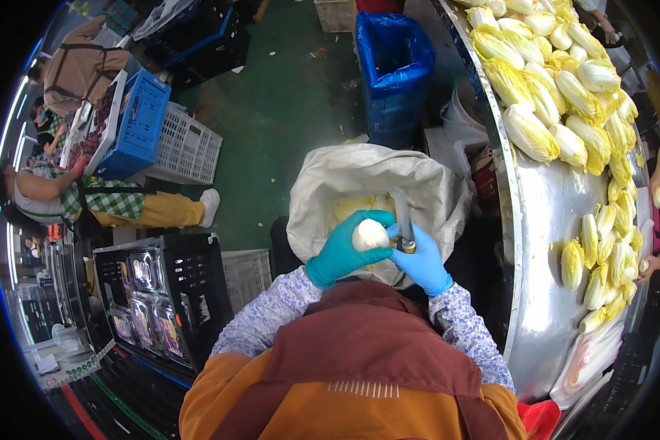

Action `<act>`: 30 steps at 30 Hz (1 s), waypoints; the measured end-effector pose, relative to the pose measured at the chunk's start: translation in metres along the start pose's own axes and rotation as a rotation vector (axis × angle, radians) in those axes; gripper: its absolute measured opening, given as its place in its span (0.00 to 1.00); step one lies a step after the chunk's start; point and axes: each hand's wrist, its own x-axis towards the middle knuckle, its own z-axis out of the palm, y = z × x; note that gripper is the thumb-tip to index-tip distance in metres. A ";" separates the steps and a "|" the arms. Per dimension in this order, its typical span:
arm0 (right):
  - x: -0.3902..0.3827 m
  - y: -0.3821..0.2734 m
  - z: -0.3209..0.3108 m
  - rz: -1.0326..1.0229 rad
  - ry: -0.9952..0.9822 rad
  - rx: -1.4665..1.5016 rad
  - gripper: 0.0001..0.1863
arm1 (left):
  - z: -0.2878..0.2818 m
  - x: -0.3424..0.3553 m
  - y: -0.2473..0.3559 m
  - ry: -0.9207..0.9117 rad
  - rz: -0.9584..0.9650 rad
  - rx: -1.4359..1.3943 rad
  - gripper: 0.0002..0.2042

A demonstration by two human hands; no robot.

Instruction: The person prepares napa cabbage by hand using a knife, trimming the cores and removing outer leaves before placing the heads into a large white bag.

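My left hand (335, 251), in a teal glove, is wrapped round a napa cabbage (370, 235) whose white cut base faces up. My right hand (425, 262), in a light blue glove, grips a knife (402, 214) with a broad metal blade pointing away from me, beside the cabbage. Both hands are over the near part of a large white woven sack (309, 192), its mouth spread wide. Pale yellow leaves (347, 207) lie inside the sack. Most of the cabbage is hidden by my fingers and glove.
On my right, a metal table (539, 293) carries many napa cabbages (539, 84). Ahead stands a blue-lined bin (396, 88). To the left are a black crate (176, 293) of clear packs, stacked blue (136, 121) and white crates (187, 143), and other people at work.
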 end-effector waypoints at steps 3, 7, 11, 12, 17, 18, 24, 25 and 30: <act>0.000 -0.009 -0.006 0.216 0.083 0.245 0.11 | 0.005 -0.003 0.004 0.079 0.216 0.266 0.26; -0.006 -0.004 -0.010 0.297 0.163 0.122 0.09 | 0.006 0.007 0.020 0.006 -0.174 -0.557 0.25; -0.018 -0.022 -0.012 0.274 0.134 0.200 0.12 | -0.002 0.023 -0.002 0.194 -0.372 -0.796 0.23; -0.019 -0.031 -0.014 0.298 0.132 0.251 0.12 | -0.002 0.027 -0.009 0.180 -0.374 -0.829 0.22; -0.029 -0.043 -0.026 0.447 0.154 0.449 0.15 | 0.029 0.048 -0.023 0.076 -0.389 -1.064 0.18; -0.033 -0.035 -0.029 0.492 0.156 0.335 0.17 | 0.037 0.046 -0.023 0.085 -0.354 -0.968 0.21; -0.067 -0.082 -0.073 0.364 0.267 0.272 0.21 | 0.062 0.042 0.023 -0.378 -0.059 -0.840 0.34; -0.073 -0.089 -0.089 0.317 0.312 0.333 0.22 | 0.066 0.044 0.035 -0.344 -0.067 -0.744 0.35; -0.097 -0.091 -0.238 -0.077 0.998 0.473 0.24 | 0.053 0.052 0.015 -0.326 -0.284 -0.735 0.33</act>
